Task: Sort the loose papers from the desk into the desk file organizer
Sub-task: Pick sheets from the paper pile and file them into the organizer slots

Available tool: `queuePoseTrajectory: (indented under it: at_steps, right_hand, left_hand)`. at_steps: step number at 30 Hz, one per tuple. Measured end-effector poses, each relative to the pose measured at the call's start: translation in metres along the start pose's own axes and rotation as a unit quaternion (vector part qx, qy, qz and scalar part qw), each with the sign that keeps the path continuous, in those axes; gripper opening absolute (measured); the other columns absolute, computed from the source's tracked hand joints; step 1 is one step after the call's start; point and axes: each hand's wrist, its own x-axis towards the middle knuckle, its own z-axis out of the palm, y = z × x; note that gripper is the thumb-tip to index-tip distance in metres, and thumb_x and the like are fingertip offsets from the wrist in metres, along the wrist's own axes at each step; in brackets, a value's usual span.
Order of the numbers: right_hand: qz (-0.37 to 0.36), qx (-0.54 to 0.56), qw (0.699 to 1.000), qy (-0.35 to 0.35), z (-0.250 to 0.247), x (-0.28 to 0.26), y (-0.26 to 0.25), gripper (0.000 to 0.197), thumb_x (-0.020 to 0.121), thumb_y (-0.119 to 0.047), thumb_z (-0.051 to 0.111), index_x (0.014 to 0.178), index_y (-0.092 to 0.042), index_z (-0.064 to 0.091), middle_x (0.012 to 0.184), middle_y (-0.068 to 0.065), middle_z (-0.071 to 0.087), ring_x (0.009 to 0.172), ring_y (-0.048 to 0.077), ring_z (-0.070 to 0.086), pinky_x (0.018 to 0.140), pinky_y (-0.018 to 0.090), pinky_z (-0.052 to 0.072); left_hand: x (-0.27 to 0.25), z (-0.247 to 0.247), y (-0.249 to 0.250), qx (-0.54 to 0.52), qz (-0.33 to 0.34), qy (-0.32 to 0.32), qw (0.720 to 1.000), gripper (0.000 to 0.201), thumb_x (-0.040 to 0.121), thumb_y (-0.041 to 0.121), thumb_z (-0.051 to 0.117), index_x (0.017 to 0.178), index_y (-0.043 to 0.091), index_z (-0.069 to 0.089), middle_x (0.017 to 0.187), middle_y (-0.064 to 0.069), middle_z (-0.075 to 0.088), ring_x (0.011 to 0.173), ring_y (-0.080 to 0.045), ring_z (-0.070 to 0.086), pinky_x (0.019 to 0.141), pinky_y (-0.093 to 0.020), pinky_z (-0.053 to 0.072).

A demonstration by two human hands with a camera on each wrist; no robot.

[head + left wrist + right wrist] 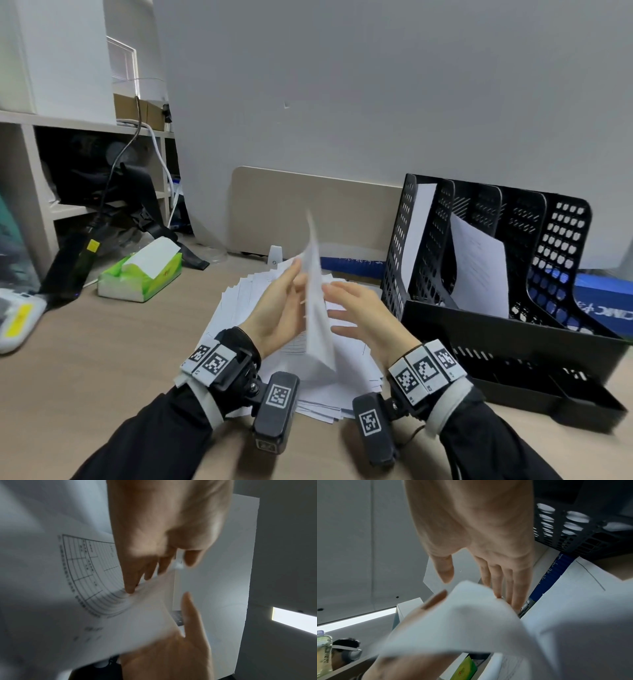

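Observation:
A white printed sheet point(317, 308) stands on edge above the messy paper pile point(349, 373) on the desk, blurred. My left hand point(284, 301) pinches it from the left, fingers lying along its printed table point(85, 574). My right hand point(359, 308) is open on the sheet's right side, fingers straight and thumb spread point(479, 534), close to or just touching it. The black mesh file organizer point(513, 335) stands to the right, with one sheet point(419, 222) in its first slot and another point(479, 263) in the second. The sheet point(462, 622) hides most of my left hand in the right wrist view.
A green tissue box point(144, 274) sits at the left of the desk, with black straps and a white device point(17, 318) beyond it. A shelf unit point(27, 171) stands at far left. A blue box point(603, 298) lies behind the organizer.

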Motion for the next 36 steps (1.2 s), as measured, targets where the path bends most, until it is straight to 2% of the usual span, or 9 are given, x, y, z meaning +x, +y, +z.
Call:
queuePoseTrajectory:
  at_steps: [2,5,8,13,17,20,24,31,36]
  right_hand:
    - [-0.011,0.03,0.999,-0.007,-0.002,-0.001,-0.003,0.056,0.086,-0.059,0.067,0.129,-0.024,0.061,0.124,-0.005,0.069,0.108,0.018,0.07,0.094,0.041,0.056]
    - [-0.033,0.062,0.997,0.039,-0.007,-0.003,-0.007,0.029,0.096,-0.029,0.062,0.121,-0.015,0.068,0.109,0.003,0.076,0.099,0.02,0.073,0.086,0.039,0.059]
    - [-0.036,0.057,0.99,0.126,-0.016,-0.002,-0.009,0.025,0.098,-0.005,0.051,0.11,-0.009,0.072,0.1,0.01,0.077,0.089,0.023,0.075,0.076,0.038,0.062]
    - [-0.103,0.056,0.973,0.197,-0.034,-0.008,-0.033,0.022,0.099,-0.003,0.05,0.104,-0.002,0.071,0.101,0.013,0.076,0.093,0.027,0.073,0.084,0.045,0.061]
    - [-0.169,0.117,0.954,0.221,-0.051,-0.026,-0.055,0.023,0.098,-0.002,0.049,0.106,-0.001,0.07,0.097,0.011,0.075,0.067,0.011,0.07,0.048,0.019,0.051]
    - [-0.192,0.138,0.945,0.224,-0.061,-0.033,-0.063,0.022,0.097,-0.002,0.051,0.106,-0.002,0.071,0.099,0.012,0.076,0.084,0.023,0.074,0.064,0.03,0.06]
    - [-0.2,0.134,0.948,0.207,-0.07,-0.041,-0.073,0.019,0.096,-0.005,0.055,0.103,-0.006,0.073,0.101,0.009,0.077,0.093,0.026,0.073,0.078,0.036,0.06]
    - [-0.207,0.16,0.94,0.218,-0.113,-0.065,-0.095,0.013,0.093,-0.009,0.063,0.095,-0.011,0.075,0.096,0.003,0.078,0.086,0.018,0.075,0.069,0.03,0.06]
    - [-0.274,0.281,0.87,0.299,-0.155,-0.082,-0.105,0.014,0.095,-0.008,0.062,0.106,-0.008,0.07,0.101,0.004,0.074,0.088,0.019,0.072,0.08,0.04,0.061]
  left_hand:
    - [-0.004,0.006,0.0,0.013,-0.006,-0.063,0.998,0.072,0.102,0.06,0.026,0.123,0.008,0.071,0.135,-0.006,0.064,0.129,-0.014,0.056,0.11,-0.037,0.039]
    - [-0.003,0.008,-0.003,0.028,-0.021,-0.085,0.996,0.066,0.102,0.056,0.03,0.125,0.009,0.07,0.135,-0.004,0.064,0.134,-0.013,0.052,0.119,-0.036,0.028]
    - [-0.001,0.002,-0.003,0.024,0.005,-0.021,0.999,0.053,0.099,0.047,0.046,0.127,0.006,0.066,0.129,-0.008,0.068,0.129,-0.022,0.057,0.118,-0.043,0.031]
    - [0.002,-0.012,0.001,-0.025,0.057,0.125,0.99,0.035,0.098,0.03,0.053,0.115,0.003,0.068,0.118,-0.013,0.072,0.116,-0.034,0.065,0.104,-0.046,0.049]
    - [0.008,-0.017,0.0,0.039,0.107,0.239,0.964,0.03,0.095,0.033,0.062,0.117,0.014,0.066,0.122,-0.003,0.068,0.116,-0.021,0.061,0.102,-0.041,0.046]
    - [0.011,-0.014,0.001,0.062,0.119,0.197,0.971,0.033,0.093,0.033,0.066,0.122,0.016,0.065,0.12,-0.001,0.071,0.113,-0.02,0.064,0.102,-0.041,0.047]
    - [0.01,0.011,0.002,0.089,0.127,0.15,0.976,0.024,0.092,0.012,0.065,0.114,0.005,0.069,0.108,-0.01,0.076,0.09,-0.021,0.069,0.078,-0.032,0.053]
    - [0.019,0.071,0.015,0.078,0.203,0.159,0.963,0.015,0.095,0.012,0.065,0.108,0.007,0.07,0.101,-0.007,0.077,0.086,-0.019,0.069,0.076,-0.032,0.057]
    - [0.02,0.127,0.025,0.082,0.207,0.096,0.97,0.016,0.099,0.019,0.059,0.103,0.006,0.068,0.098,-0.012,0.073,0.086,-0.026,0.068,0.073,-0.034,0.056]
